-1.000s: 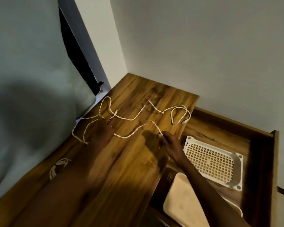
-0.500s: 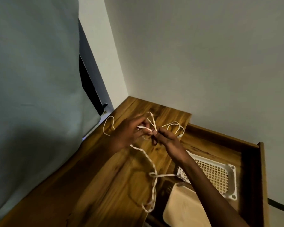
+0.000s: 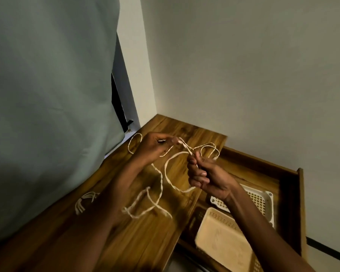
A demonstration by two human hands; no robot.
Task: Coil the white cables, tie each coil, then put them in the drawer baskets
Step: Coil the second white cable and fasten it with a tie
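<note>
Head view: both bare hands are raised over the wooden worktop at the middle of the frame, working one white cable. The left hand, left of centre, has its grip pressed together, thumb and forefinger pinching the cable. The right hand, just right of centre, is curled into a loose fist with its grip closed on the same cable, a strand coming out above the thumb. Between the two hands a short length runs taut on a slant. Below them a loop hangs in the air, and further slack trails down onto the worktop in the lower middle of the frame, where it crosses itself. More of the cable curls on the worktop behind the hands, near the wall corner. A second white cable, bunched in a small bundle, lies on the worktop at the lower left, beside the left forearm and close to the grey-green curtain. At the lower right an open wooden drawer holds two baskets: a white lattice basket further back and a beige perforated basket nearer the bottom edge, both partly covered by the right forearm.
</note>
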